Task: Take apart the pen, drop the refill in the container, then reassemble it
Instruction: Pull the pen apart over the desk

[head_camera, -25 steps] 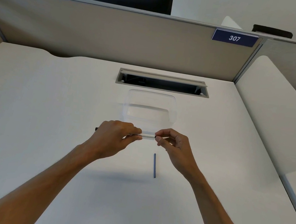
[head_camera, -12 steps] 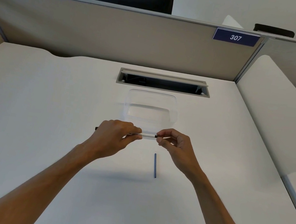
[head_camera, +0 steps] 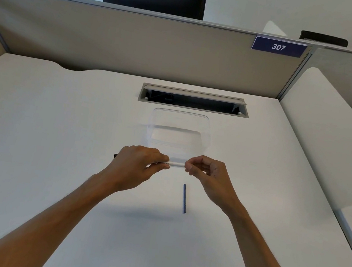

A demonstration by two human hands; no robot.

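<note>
Both hands hold a white pen (head_camera: 175, 164) level above the desk, just in front of the clear plastic container (head_camera: 178, 131). My left hand (head_camera: 136, 165) wraps the pen's left part, and a dark end pokes out past it at the left. My right hand (head_camera: 206, 173) pinches the pen's right end between thumb and fingers. A thin blue refill (head_camera: 184, 198) lies on the white desk below my right hand, apart from both hands. The container looks empty.
A grey cable slot (head_camera: 194, 100) is cut into the desk behind the container. A beige partition (head_camera: 138, 44) with a "307" sign closes the back. A white divider panel (head_camera: 330, 144) stands along the right side.
</note>
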